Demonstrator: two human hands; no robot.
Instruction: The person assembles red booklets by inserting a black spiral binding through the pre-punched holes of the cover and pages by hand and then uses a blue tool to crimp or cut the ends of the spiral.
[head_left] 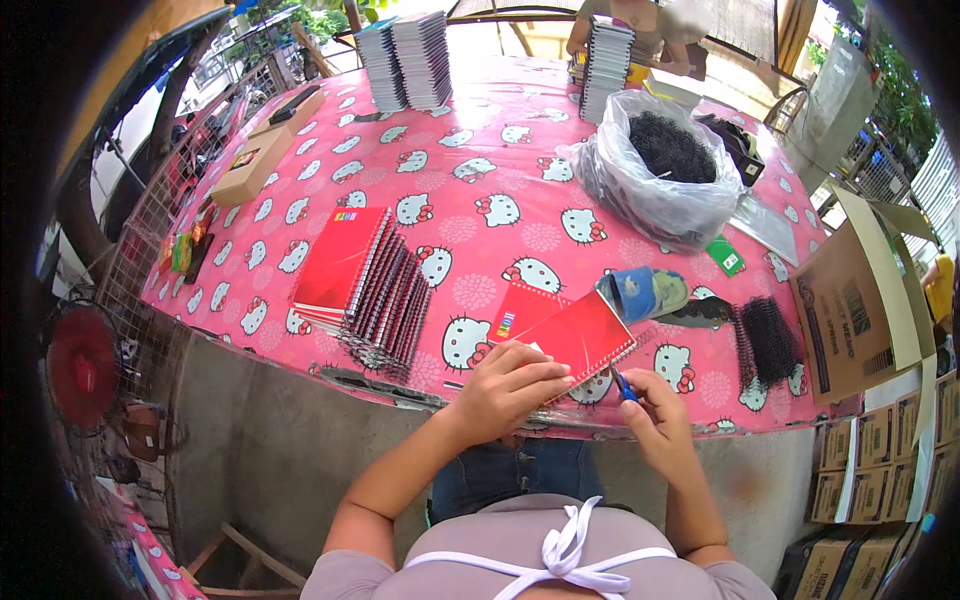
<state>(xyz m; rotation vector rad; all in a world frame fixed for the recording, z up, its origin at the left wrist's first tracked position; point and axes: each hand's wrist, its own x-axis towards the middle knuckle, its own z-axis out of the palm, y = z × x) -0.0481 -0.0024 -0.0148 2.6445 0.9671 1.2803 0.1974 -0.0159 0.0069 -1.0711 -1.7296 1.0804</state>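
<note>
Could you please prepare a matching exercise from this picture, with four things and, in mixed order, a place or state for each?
Things
1. Blue-handled tool
2. Plastic bag
3. Stack of red notebooks
4. Large cardboard box

Places and states
A. Holding black coils
B. At the right end of the table, flaps open
C. Held in the right hand
D. On the table, left of the left hand

Right pairs: 1-C, 2-A, 3-D, 4-B

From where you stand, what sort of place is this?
Likely a small open-sided notebook-binding workshop: a plastic bag holds black coils, a stack of red spiral notebooks stands on the table, and a blue-handled tool is at the bound edge of a red notebook.
</note>
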